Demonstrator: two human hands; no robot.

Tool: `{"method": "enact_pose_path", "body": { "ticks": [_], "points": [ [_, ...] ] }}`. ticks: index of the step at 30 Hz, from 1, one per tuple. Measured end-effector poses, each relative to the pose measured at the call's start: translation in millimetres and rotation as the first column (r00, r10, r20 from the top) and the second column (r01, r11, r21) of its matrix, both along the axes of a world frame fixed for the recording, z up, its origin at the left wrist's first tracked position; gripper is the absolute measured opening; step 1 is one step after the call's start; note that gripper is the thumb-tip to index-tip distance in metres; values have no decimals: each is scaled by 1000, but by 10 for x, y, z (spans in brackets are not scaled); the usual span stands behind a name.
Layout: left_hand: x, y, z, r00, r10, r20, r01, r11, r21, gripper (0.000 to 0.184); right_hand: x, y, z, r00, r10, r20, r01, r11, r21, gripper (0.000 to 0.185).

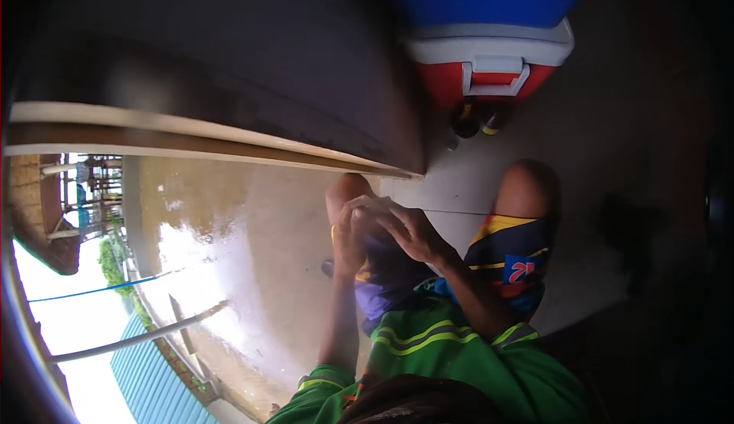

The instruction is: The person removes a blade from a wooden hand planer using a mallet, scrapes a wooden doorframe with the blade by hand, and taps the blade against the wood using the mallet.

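My left hand (349,240) is raised beside my left knee, its fingers bent and close together. Reaching across from the right, my right hand (409,231) meets it, with the fingertips of both hands touching. The fingers overlap and are partly blurred, so anything small between them cannot be made out. A thin dark line (459,212) runs rightward from near the hands toward my right knee; whether it is a string or a floor seam is unclear.
A red cooler (443,84) with a white rim and blue top stands ahead, small dark objects (465,124) on the floor before it. A pale beam-like edge (191,135) crosses the left. Beyond are wet ground (229,217), a pole (145,341) and a teal corrugated roof (157,370).
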State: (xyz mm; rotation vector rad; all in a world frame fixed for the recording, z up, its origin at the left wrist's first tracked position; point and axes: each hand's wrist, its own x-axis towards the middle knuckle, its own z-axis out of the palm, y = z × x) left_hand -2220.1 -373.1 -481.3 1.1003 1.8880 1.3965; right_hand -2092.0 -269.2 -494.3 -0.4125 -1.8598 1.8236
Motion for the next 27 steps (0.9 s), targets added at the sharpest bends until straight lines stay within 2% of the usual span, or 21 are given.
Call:
{"method": "enact_pose_path", "body": {
  "ticks": [3, 6, 9, 12, 15, 18, 21, 24, 25, 27],
  "points": [
    [50, 9, 67, 972, -39, 232, 33, 999, 29, 47, 16, -5, 31, 990, -105, -92, 120, 976, 184, 30],
    [56, 46, 59, 945, -61, 320, 52, 998, 36, 49, 69, -12, 20, 993, -67, -92, 62, 996, -59, 26],
    [148, 82, 86, 930, 55, 364, -70, 997, 28, 49, 57, -40, -29, 985, -139, -98, 118, 974, -194, 20],
    [215, 166, 96, 892, 182, 414, -241, 966, 95, 33, 55, -44, -118, 969, -213, -124, 193, 969, -156, 15],
    [-29, -14, -95, 906, 93, 413, -160, 978, 131, 29, 47, -71, -277, 965, -248, -89, 232, 960, -154, 12],
    [-134, -94, -151, 882, 104, 460, -166, 981, 96, 27, 82, -58, -237, 953, -281, -110, 270, 957, -111, 10],
    [-21, 22, -101, 894, 238, 380, -244, 969, -33, 27, 93, -76, -254, 959, -273, -75, 223, 891, -394, 8],
    [2, -26, -174, 898, 207, 388, -185, 978, -94, 29, 234, 10, -154, 974, -228, -21, 159, 739, -655, 13],
    [-152, -255, -394, 924, 163, 345, -114, 981, -160, 29, 217, -24, -250, 954, -297, 33, 263, 785, -561, 10],
    [51, -69, -178, 918, 70, 391, -16, 990, -139, 29, 261, 58, -190, 918, -397, 4, 358, 824, -438, 10]
  ]
}}
